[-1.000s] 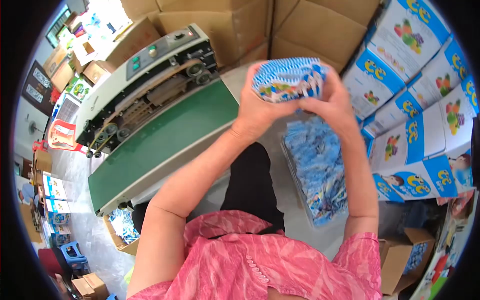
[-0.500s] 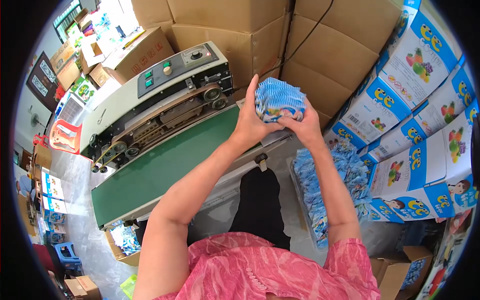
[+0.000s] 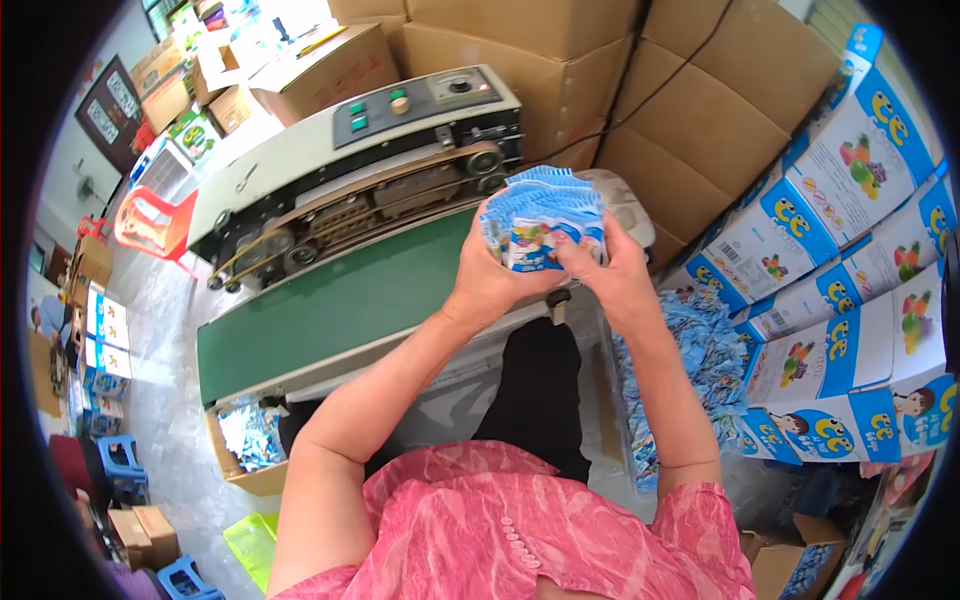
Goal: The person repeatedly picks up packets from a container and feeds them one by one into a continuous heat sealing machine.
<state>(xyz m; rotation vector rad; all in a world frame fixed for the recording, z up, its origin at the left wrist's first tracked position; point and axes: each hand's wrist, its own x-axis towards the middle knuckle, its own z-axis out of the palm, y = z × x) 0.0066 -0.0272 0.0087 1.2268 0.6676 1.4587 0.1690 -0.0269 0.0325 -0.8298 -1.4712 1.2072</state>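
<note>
A thick stack of blue-and-white striped sachets (image 3: 545, 215) is held between my two hands, above the right end of the green conveyor belt (image 3: 330, 320). My left hand (image 3: 488, 265) wraps the stack's left side. Across its front and right side lies my right hand (image 3: 612, 268), with the thumb on the printed face of the front sachet. Behind the belt stands the band sealing machine (image 3: 350, 170), its belts and rollers facing me. To the right of my legs, a clear tub holds a heap of similar blue sachets (image 3: 690, 350).
Blue-and-white printed cartons (image 3: 800, 260) are stacked along the right. Large brown cardboard boxes (image 3: 500, 45) stand behind the machine. A box of sachets (image 3: 250, 440) sits under the belt's left end. A red plastic chair (image 3: 155, 225) and blue stools (image 3: 122, 458) are at left.
Both hands have brought the stack lower and tipped it, so the front sachet's printed face now shows more. The camera view has shifted, moving the machine rightward in the picture.
</note>
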